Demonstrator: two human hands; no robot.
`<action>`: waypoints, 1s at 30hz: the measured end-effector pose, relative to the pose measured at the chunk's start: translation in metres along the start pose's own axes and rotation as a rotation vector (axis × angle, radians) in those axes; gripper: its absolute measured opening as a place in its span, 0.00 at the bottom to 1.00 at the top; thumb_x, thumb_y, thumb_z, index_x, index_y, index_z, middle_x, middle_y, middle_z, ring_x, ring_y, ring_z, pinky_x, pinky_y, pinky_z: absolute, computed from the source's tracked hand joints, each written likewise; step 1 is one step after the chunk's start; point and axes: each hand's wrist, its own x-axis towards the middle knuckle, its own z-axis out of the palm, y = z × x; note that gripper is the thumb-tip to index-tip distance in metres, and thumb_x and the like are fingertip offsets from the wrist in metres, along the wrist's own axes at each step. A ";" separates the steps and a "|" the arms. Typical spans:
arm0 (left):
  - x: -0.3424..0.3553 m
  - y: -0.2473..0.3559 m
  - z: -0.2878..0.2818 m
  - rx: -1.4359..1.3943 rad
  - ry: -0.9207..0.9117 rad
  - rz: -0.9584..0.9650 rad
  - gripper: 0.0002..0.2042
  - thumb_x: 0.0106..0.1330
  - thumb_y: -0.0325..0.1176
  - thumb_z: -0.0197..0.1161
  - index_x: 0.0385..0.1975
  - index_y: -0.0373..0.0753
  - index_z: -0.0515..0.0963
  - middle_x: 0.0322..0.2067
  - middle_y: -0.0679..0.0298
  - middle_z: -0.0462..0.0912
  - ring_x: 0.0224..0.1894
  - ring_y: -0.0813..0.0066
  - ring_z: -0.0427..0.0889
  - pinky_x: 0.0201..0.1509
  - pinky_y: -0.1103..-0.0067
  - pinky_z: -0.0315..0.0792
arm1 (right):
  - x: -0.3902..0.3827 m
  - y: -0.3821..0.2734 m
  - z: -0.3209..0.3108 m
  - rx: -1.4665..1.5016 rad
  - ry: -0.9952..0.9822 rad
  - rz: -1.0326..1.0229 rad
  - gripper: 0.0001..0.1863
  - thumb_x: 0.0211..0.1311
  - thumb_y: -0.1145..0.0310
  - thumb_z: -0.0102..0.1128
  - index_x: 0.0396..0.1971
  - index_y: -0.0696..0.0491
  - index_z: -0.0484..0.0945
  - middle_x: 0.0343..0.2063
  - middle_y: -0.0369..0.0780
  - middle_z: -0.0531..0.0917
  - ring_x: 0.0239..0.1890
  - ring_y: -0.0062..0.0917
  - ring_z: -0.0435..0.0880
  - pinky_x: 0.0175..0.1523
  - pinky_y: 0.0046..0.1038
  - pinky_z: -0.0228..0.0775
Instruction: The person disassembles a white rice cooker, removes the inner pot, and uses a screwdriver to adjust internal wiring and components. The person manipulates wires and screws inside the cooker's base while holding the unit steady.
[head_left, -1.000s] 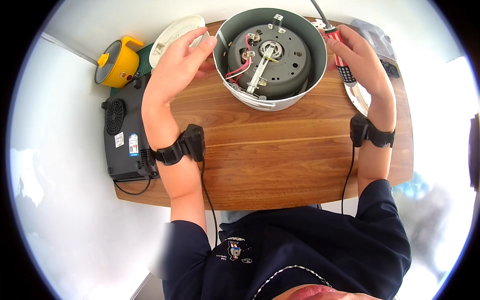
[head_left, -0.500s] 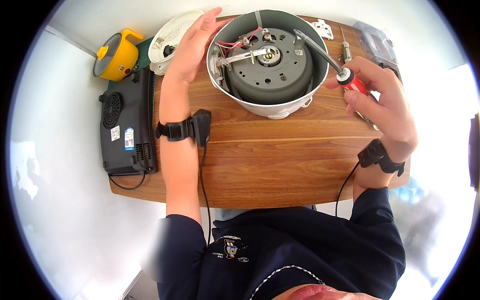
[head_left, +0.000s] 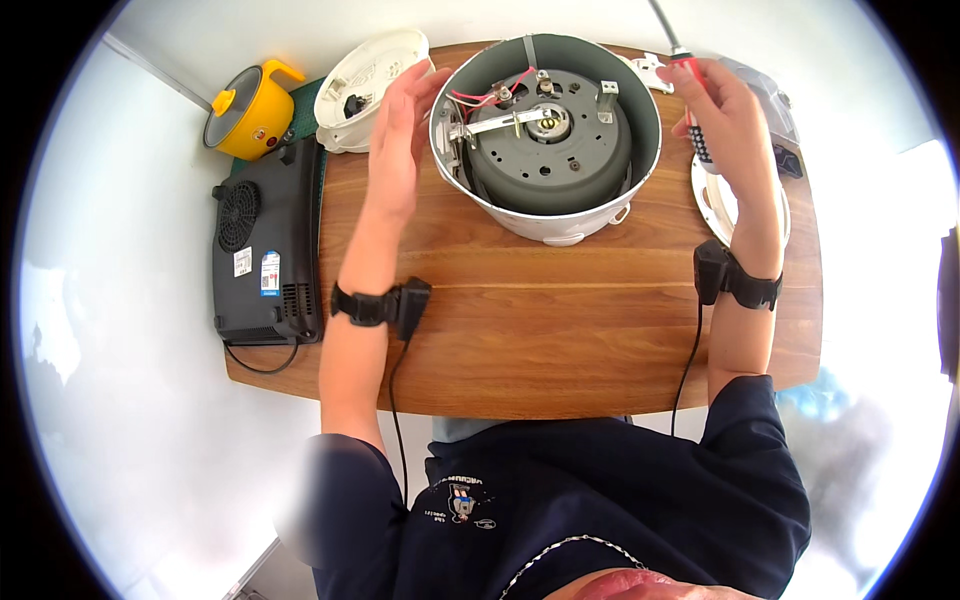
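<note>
Wooden table (head_left: 520, 340), wrist straps with cables on both forearms. Left hand (head_left: 400, 130) flat against the outer left wall of the upturned white cooker body (head_left: 548, 130), fingers extended and together, steadying it at the table's far middle. Right hand (head_left: 725, 115) clamped on a red-handled screwdriver (head_left: 685, 70), tip held off the cooker. Base cover looks already off: heating plate, bracket and red wiring exposed. Internals still mounted, so teardown seems partway. Further left: black induction hob (head_left: 265, 250), white lid (head_left: 365, 85), yellow pot (head_left: 250, 105).
</note>
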 end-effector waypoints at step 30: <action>-0.012 -0.047 0.028 -0.440 0.085 -0.050 0.39 0.82 0.64 0.41 0.74 0.32 0.64 0.67 0.53 0.77 0.69 0.62 0.76 0.75 0.66 0.69 | -0.013 -0.023 0.016 0.043 0.100 -0.028 0.19 0.77 0.58 0.63 0.59 0.53 0.84 0.33 0.34 0.86 0.30 0.12 0.80 0.34 0.20 0.70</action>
